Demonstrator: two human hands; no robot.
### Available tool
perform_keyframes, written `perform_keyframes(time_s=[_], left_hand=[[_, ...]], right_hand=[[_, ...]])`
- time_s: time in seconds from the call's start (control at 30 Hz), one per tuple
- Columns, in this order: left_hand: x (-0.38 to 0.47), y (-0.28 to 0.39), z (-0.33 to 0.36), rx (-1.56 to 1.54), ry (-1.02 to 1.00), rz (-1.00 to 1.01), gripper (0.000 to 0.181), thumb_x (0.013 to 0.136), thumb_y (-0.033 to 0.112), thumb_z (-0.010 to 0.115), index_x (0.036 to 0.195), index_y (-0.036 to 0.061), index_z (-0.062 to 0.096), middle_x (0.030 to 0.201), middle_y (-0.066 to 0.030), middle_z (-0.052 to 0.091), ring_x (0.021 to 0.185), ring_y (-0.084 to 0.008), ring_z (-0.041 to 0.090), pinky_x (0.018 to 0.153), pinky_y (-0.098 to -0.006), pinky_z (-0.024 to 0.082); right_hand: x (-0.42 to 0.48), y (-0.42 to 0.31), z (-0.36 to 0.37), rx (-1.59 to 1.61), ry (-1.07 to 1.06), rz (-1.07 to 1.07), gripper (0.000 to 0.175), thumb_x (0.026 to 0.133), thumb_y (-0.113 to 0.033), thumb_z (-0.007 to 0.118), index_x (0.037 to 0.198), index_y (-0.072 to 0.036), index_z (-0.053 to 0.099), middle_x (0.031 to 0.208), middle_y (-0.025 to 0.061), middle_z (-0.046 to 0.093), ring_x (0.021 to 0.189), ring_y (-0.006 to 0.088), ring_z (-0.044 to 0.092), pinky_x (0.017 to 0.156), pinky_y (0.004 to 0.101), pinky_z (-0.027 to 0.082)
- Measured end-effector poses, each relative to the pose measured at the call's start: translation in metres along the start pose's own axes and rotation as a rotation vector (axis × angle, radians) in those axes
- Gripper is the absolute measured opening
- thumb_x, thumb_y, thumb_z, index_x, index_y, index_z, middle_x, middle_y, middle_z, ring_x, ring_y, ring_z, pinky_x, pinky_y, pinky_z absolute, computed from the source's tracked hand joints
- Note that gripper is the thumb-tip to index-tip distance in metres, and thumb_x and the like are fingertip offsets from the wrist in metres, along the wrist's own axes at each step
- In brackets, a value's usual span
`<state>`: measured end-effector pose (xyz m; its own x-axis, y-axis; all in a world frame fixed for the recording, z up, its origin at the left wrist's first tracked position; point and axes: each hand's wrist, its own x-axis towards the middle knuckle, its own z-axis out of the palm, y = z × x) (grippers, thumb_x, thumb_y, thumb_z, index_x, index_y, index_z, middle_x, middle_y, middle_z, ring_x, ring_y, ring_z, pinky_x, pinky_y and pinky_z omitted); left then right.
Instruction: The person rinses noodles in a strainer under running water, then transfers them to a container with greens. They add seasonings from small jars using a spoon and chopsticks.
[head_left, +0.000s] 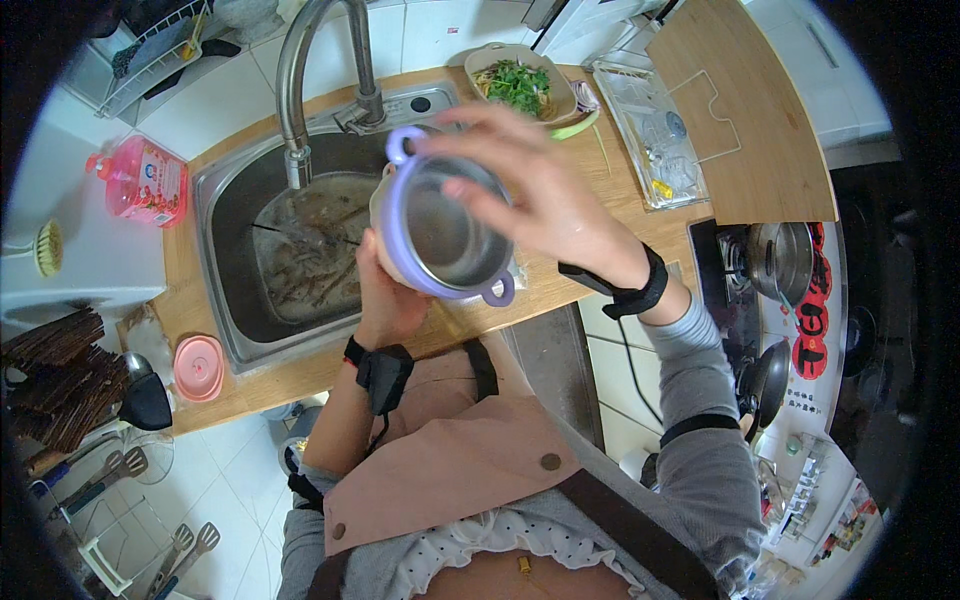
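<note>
My left hand (390, 300) grips a round container (446, 232) from below and from its left side. The container has a purple rim with two ring handles and a metal inside, and it is tilted so that I see into it. It is held over the right edge of the sink (221, 330). Blurred by motion, my right hand (525, 180) hovers over the container's upper right rim. Its fingers are spread, with nothing visible in them. Cloudy water with dark bits lies in the sink, under a curved metal faucet (289, 97).
A bowl with green herbs (517, 86) stands behind the sink, beside a drying tray (649, 135) with glasses. At the left are a pink soap bottle (146, 184) and a pink lid (199, 367). A pot (780, 259) sits on the stove at the right.
</note>
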<state>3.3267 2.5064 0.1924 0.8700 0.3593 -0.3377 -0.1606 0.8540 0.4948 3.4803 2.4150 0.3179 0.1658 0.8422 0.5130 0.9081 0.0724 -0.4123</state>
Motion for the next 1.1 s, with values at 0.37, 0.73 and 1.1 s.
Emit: perform_keyframes(time_s=[0.37, 0.73, 1.1], left_hand=[[-0.003, 0.016, -0.014, 0.013, 0.084, 0.071, 0.061, 0.092, 0.055, 0.032, 0.129, 0.0077, 0.044, 0.121, -0.0080, 0.054, 0.104, -0.0213, 0.054, 0.080, -0.0363, 0.045], [-0.023, 0.027, -0.068, -0.044, 0.198, 0.174, 0.065, 0.092, 0.059, 0.033, 0.136, 0.0120, 0.040, 0.136, -0.0078, 0.044, 0.124, -0.0255, 0.044, 0.102, -0.0430, 0.038], [-0.012, -0.001, -0.061, 0.078, 0.295, -0.034, 0.071, 0.083, 0.074, 0.039, 0.121, 0.0149, 0.050, 0.102, 0.0016, 0.057, 0.072, -0.0095, 0.050, 0.044, -0.0185, 0.033]], right_hand=[[-0.036, 0.029, 0.046, -0.111, -0.063, 0.379, 0.016, 0.076, -0.015, 0.072, 0.083, -0.007, 0.060, 0.072, 0.0061, 0.062, 0.062, 0.0213, 0.061, 0.056, 0.0301, 0.048], [-0.085, 0.081, 0.133, 0.067, -0.426, 0.358, 0.082, 0.065, -0.009, 0.074, 0.138, -0.013, 0.037, 0.142, 0.0222, 0.030, 0.131, 0.0364, 0.033, 0.107, 0.0414, 0.032], [-0.091, 0.014, 0.146, 0.586, -0.020, 0.437, 0.045, 0.084, -0.036, 0.061, 0.111, 0.000, 0.058, 0.096, 0.0175, 0.063, 0.096, 0.0343, 0.059, 0.083, 0.0440, 0.046]])
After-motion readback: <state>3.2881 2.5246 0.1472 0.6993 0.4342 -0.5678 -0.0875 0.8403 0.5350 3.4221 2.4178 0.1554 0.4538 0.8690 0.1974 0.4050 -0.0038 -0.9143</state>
